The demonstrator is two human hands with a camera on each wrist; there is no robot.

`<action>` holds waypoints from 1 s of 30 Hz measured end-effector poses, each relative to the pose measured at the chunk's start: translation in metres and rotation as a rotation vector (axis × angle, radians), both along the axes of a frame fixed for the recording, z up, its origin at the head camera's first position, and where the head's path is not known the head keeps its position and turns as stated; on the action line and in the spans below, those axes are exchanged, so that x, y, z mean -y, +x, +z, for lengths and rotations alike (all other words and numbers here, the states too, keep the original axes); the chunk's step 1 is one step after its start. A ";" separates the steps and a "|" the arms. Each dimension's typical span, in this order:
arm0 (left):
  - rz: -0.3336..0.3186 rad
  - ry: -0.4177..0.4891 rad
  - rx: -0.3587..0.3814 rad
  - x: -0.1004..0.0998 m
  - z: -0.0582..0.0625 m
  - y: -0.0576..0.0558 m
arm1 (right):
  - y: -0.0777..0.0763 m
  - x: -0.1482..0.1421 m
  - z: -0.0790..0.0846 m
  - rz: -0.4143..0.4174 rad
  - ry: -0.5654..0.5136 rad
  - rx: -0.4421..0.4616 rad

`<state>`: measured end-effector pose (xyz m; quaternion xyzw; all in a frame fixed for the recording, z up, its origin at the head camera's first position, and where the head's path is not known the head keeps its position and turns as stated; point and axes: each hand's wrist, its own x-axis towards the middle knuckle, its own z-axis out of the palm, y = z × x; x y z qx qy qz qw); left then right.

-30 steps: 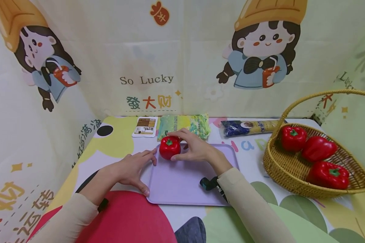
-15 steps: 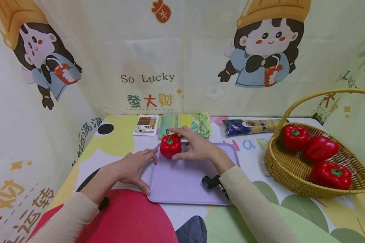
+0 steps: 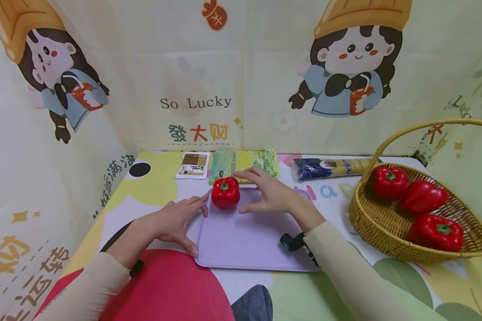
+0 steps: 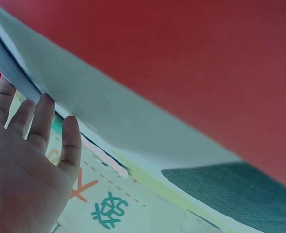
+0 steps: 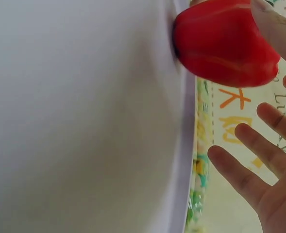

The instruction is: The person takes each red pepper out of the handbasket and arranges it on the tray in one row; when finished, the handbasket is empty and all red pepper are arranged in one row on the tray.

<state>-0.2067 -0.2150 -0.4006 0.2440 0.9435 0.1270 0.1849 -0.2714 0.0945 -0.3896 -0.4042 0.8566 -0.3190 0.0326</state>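
Note:
A red bell pepper (image 3: 225,193) with a green stem stands in the far left corner of a lilac tray (image 3: 241,240). My right hand (image 3: 271,194) hovers just right of it, thumb and fingers spread apart; in the right wrist view a gap shows between most fingers and the pepper (image 5: 225,43). At the tray's left edge lies my left hand (image 3: 172,225), its thumb near the front left corner and its fingertips by the left rim. The left wrist view has the left hand (image 4: 31,155) with fingers extended against the tray's rim (image 4: 16,68).
A wicker basket (image 3: 379,240) with a tall handle stands at the right, holding three red bell peppers (image 3: 423,196). Along the back lie a white card (image 3: 193,165), a green and yellow packet (image 3: 261,162) and a long blue and yellow packet (image 3: 331,168). Printed cloth hangs behind.
My right hand has let go of the bell pepper and drawn back a little to the right. The pepper stays in the tray's corner. My left hand keeps its place.

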 end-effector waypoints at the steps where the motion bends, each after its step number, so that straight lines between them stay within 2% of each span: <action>1: 0.001 -0.002 0.000 0.000 0.000 0.000 | 0.001 -0.002 0.002 -0.009 0.020 -0.005; 10: -0.005 0.005 -0.007 0.002 0.001 0.000 | 0.008 -0.027 0.014 -0.010 0.052 -0.032; 23: 0.001 0.010 0.019 -0.001 0.000 0.000 | 0.026 -0.060 0.037 -0.020 0.081 -0.178; 30: -0.002 0.011 0.017 0.000 -0.001 -0.002 | 0.034 -0.076 0.042 -0.016 0.094 -0.228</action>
